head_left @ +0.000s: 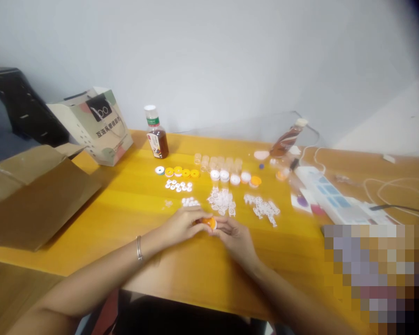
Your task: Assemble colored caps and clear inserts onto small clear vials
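Between both hands, near the middle of the table, is a small round orange-and-white piece point(210, 223). My left hand point(185, 224) grips it from the left, fingers closed around its edge. From the other side my right hand point(234, 236) pinches it, thumb and fingertips pressed on the white rim. Just beyond the hands lie small white round pieces point(190, 202) and a pile of white cut-out plastic parts point(222, 201). A second pile of white parts point(262, 208) is to the right. Orange discs point(178, 171) and white discs point(224, 176) stand in rows behind, with clear cylinders point(226, 164) farther back.
An open cardboard box point(49, 200) occupies the left side, beside a paper bag point(108, 125). A bottle of dark liquid point(157, 135) stands at the back; another bottle point(287, 138) leans at right. A power strip point(330, 193) with cables lies on the right. The lower right corner is pixelated.
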Demonstrator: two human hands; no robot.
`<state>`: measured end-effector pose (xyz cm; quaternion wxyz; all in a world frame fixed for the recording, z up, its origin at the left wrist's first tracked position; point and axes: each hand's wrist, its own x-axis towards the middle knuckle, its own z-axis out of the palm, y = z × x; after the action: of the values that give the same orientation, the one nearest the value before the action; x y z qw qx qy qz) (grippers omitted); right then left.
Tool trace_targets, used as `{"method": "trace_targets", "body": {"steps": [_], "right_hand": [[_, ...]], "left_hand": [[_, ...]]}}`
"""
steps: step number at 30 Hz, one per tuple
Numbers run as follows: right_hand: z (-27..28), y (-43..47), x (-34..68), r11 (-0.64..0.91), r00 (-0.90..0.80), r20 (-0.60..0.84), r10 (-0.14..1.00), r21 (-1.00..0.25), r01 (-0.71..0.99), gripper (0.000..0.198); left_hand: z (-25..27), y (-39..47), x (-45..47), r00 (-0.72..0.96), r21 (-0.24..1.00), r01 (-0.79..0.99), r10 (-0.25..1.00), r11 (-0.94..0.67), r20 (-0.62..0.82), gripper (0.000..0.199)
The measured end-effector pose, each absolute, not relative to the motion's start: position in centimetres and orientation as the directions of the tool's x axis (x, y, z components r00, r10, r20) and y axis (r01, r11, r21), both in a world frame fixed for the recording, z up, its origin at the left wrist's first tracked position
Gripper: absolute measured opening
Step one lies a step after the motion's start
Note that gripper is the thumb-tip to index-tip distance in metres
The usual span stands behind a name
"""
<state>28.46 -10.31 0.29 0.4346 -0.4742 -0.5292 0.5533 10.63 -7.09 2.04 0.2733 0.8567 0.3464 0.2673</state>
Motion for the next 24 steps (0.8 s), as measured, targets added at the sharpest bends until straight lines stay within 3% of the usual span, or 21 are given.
{"method": "trace_targets", "body": {"steps": [8,15,24], "right_hand": [[0.4,-9.8,28.3,-0.099,-0.196,-0.09,0.977,-0.994,-0.038,0.022],[0.2,-9.4,28.5,-0.196,-0.259,-0.18,0.949,-0.98,-0.038,0.027],[-0.8,-9.2,28.3,-0.244,-0.325,-0.208,0.923,-0.967,-0.075,0.045]], "left_hand": [[2.7,-7.1,10.5,0.589,0.681,0.469,0.774,-0.562,0.232,0.025],[3.2,-5.9,9.5,0.69,0.784,0.352,0.708,-0.511,0.151,0.029],[3.3,-6.5,9.5,0.705,0.748,0.383,0.695,-0.542,0.142,0.03]]}}
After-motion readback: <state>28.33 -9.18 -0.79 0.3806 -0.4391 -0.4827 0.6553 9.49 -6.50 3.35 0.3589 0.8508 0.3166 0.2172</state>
